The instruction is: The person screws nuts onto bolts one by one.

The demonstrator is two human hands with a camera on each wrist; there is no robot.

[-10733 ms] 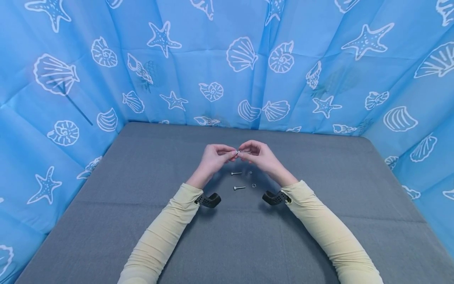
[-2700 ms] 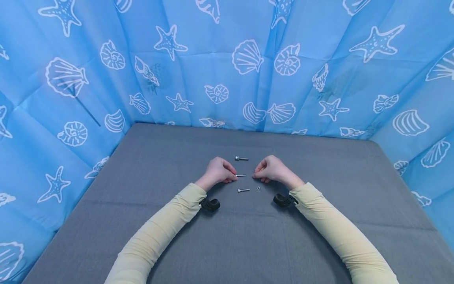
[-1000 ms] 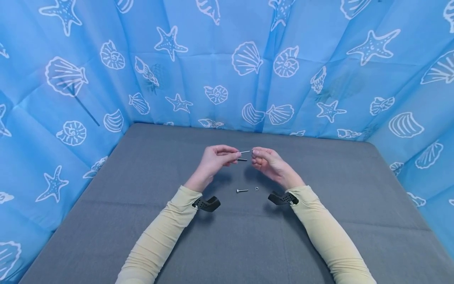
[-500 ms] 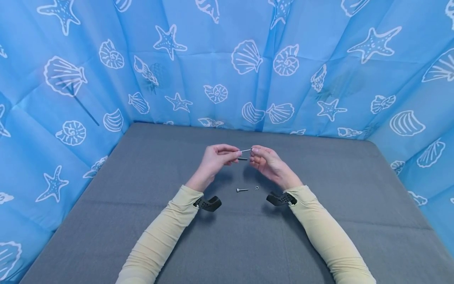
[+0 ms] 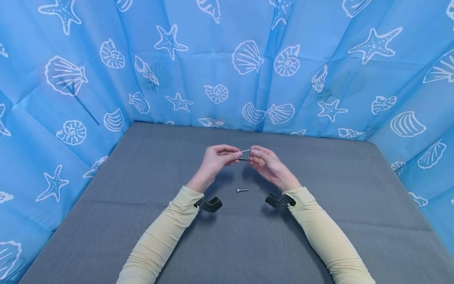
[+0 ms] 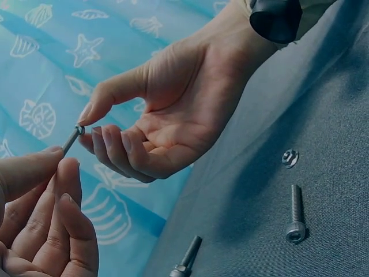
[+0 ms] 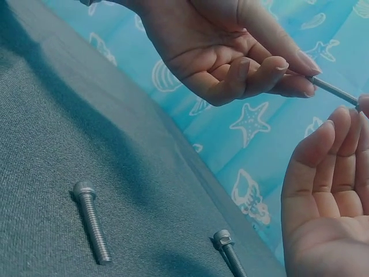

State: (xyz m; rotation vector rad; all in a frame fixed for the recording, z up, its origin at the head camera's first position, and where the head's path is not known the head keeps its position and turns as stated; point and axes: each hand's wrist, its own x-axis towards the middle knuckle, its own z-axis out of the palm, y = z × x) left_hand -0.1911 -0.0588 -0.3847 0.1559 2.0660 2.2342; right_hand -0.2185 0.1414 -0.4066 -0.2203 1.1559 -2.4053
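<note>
Between the two raised hands in the head view runs a thin bolt (image 5: 246,150). My left hand (image 5: 217,161) pinches its head end between thumb and fingertips. My right hand (image 5: 268,163) pinches a small nut (image 6: 79,129) at the bolt's free tip, its other fingers loosely curled. How far the nut is threaded on cannot be told. Beyond the hands lies a thicker bolt with a nut by its head (image 7: 223,238), partly hidden by the left fingers in the head view. Nearer, a socket-head bolt (image 5: 242,190) rests on the table beside a loose nut (image 5: 257,188).
Grey cloth covers the table (image 5: 227,244). A blue curtain (image 5: 213,59) with shell and starfish prints hangs behind it and at both sides. Black wrist straps (image 5: 209,204) jut inward below each hand.
Since the oldest frame, the thicker bolt with its nut was laid down; the thin bolt and a nut were picked up. Over the last second, the right hand moved left, bringing nut to bolt tip.
</note>
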